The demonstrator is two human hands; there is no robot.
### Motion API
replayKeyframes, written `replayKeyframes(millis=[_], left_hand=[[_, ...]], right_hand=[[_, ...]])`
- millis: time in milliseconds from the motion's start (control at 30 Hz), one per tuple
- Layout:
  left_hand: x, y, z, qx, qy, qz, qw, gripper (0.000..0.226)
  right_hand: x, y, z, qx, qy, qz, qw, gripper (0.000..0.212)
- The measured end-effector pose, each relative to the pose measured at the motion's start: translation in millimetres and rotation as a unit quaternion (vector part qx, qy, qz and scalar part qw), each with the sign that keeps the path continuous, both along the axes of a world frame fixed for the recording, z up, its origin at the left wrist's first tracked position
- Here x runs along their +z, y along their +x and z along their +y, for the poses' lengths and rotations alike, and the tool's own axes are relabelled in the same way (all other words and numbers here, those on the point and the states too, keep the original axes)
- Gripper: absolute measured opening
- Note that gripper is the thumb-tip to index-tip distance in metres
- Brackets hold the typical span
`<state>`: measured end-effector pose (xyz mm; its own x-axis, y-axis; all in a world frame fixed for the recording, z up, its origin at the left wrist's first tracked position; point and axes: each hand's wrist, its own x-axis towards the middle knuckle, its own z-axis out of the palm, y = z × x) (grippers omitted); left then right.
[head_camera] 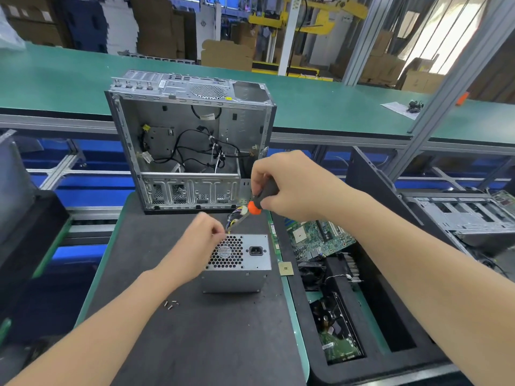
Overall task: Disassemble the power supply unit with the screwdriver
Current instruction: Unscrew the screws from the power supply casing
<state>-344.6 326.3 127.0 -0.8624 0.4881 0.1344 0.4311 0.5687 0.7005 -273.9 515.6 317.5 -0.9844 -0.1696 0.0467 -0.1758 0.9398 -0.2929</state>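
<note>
The grey power supply unit [237,263] stands on the dark mat [195,330], its honeycomb fan grille and black power socket facing me. A bundle of coloured wires [237,214] trails from its far side. My right hand [289,185] grips the black and orange handle of the screwdriver [257,203], whose shaft slants down-left toward the unit's top left corner. My left hand [200,240] sits at that corner with fingers curled, pinching near the screwdriver tip; what it pinches is hidden. Three loose screws [170,304] lie on the mat in front left.
An open, emptied computer case [189,140] stands behind the unit. A foam tray [348,316] on the right holds a green motherboard [315,238], a fan, a heatsink and a drive. A small CPU chip [285,268] lies beside the unit. Another chassis [459,215] sits far right.
</note>
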Motion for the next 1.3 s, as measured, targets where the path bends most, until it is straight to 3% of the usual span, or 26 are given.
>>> replayKeyframes(millis=[67,133,333,833,967,1100,1200,1300], left_hand=[[-13,-10,-24,0.058,0.016,-0.03,0.998,0.02],[-34,-15,-50,0.092,-0.029,-0.077,0.992,0.022],[-101,14,-111,0.105,-0.133,-0.156,0.973,0.011],[-120,24,-114,0.121,-0.101,-0.064,0.985,0.015],[-78,20,-77,0.166,0.057,0.02,0.984,0.014],[-22,12,-18,0.039,0.141,0.053,0.988,0.028],[-4,6,16,-0.066,0.134,-0.008,0.989,0.039],[-14,5,29,-0.087,0.108,-0.063,0.988,0.043]], right_hand=[[-3,-3,-1,-0.008,-0.011,0.016,1.0,0.022],[-8,-6,-6,-0.008,-0.021,0.023,0.999,0.02],[-25,-13,-33,0.014,-0.051,0.012,0.999,0.017],[-34,-11,-27,-0.024,-0.025,0.025,0.999,0.007],[-32,-4,-9,-0.054,-0.007,0.036,0.998,0.004],[-33,2,7,-0.07,0.033,0.023,0.997,0.006],[-34,5,13,-0.071,0.031,0.027,0.997,0.004],[-37,7,14,-0.071,0.003,0.03,0.997,0.006]])
